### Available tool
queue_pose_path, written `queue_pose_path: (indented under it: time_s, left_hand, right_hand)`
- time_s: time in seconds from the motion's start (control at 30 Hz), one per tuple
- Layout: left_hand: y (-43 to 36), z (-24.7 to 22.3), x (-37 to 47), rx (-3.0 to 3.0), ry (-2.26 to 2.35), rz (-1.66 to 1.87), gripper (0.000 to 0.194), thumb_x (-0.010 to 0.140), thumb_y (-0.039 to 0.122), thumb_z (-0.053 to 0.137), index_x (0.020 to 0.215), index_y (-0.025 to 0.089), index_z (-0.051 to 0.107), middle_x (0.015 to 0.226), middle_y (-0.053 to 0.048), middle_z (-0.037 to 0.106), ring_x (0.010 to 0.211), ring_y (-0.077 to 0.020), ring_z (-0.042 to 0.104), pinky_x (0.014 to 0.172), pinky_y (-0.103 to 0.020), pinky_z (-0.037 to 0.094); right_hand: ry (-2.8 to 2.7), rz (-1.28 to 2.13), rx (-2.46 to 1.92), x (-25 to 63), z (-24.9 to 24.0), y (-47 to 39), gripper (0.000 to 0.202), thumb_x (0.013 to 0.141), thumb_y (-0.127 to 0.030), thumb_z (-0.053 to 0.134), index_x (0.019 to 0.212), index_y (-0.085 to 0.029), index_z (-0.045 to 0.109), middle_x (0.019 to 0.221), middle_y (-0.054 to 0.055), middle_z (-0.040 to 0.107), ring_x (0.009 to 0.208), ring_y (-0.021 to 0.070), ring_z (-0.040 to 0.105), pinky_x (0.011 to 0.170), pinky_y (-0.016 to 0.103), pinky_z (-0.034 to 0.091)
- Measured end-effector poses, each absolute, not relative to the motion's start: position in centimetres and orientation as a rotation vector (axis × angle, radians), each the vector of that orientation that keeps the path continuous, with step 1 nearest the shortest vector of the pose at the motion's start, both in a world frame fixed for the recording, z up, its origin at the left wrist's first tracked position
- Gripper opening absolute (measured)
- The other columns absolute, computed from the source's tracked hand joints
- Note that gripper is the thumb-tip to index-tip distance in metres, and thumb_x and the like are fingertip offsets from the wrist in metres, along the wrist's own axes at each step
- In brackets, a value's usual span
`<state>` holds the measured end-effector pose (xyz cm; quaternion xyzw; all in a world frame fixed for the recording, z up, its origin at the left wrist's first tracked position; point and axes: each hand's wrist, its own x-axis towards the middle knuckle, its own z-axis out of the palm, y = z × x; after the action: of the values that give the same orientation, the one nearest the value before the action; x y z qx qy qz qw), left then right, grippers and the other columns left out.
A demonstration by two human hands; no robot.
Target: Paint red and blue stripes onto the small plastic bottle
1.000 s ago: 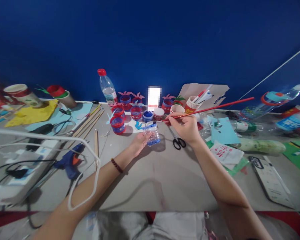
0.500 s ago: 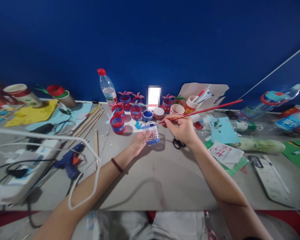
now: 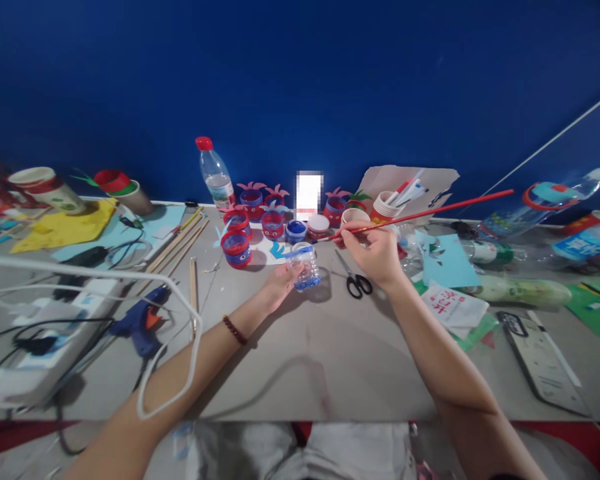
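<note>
My left hand is closed around a clear plastic bottle bottom, painted blue along its rim and base, held just above the table. Pinched in my right hand is a long red paintbrush; its tip lies to the right of the cup, apart from it. Behind them sit an uncapped jar of blue paint and a jar with a whitish lid. Several red-and-blue painted cups with eyes stand to the left and behind. Black-handled scissors lie below my right hand.
At left are a blue glue gun, a white power strip and a looping white cable. A red-capped bottle stands at the back. On the right lie a phone, blue paper and plastic bottles.
My right hand has moved slightly right, taking the paintbrush tip away from the bottle bottom. More of the scissors now shows. My left hand stays nearly in place.
</note>
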<state>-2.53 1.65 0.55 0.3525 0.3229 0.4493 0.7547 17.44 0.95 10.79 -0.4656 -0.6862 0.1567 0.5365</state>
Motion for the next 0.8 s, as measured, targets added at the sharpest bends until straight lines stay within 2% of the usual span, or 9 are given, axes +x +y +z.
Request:
queue_pose_path:
  time_s: [0.13,0.23,0.5,0.8]
  left_hand:
    - [1.6,0.7,-2.4,0.791,0.713,0.953,0.053,0.058,0.051,0.091,0.096,0.016,0.076,0.095,-0.007,0.076,0.091,-0.0206,0.068,0.092,-0.036,0.049]
    - [1.6,0.6,-2.3,0.813,0.713,0.96,0.052,0.062,0.048,0.09,0.099,0.016,0.074,0.097,-0.008,0.076,0.094,-0.0219,0.069,0.095,-0.037,0.047]
    - [1.3,0.5,-2.1,0.795,0.741,0.99,0.047,0.064,0.048,0.089,0.095,0.016,0.075,0.093,-0.007,0.076,0.088,-0.0205,0.068,0.09,-0.036,0.049]
    - [1.3,0.6,-2.2,0.786,0.765,0.998,0.048,0.06,0.053,0.09,0.088,0.016,0.076,0.091,-0.008,0.076,0.087,-0.0216,0.068,0.089,-0.036,0.049]
  right_hand:
    - [-1.545,0.693,-1.044,16.7,10.8,0.4,0.014,0.087,-0.029,0.064,0.084,-0.016,0.069,0.078,0.008,0.076,0.068,0.0201,0.074,0.07,0.037,0.065]
    - [-1.592,0.739,-1.024,16.0,10.8,0.0,0.015,0.087,-0.03,0.065,0.084,-0.016,0.069,0.079,0.008,0.076,0.069,0.0197,0.074,0.069,0.036,0.065]
    - [-1.85,0.311,-1.017,15.3,10.8,-0.6,0.016,0.089,-0.021,0.057,0.08,-0.02,0.07,0.08,0.005,0.077,0.069,0.0192,0.071,0.067,0.033,0.06]
    - [-1.885,0.142,-1.037,15.8,11.4,-0.5,0.018,0.088,-0.019,0.055,0.077,-0.022,0.069,0.078,0.004,0.077,0.068,0.0193,0.071,0.067,0.033,0.06]
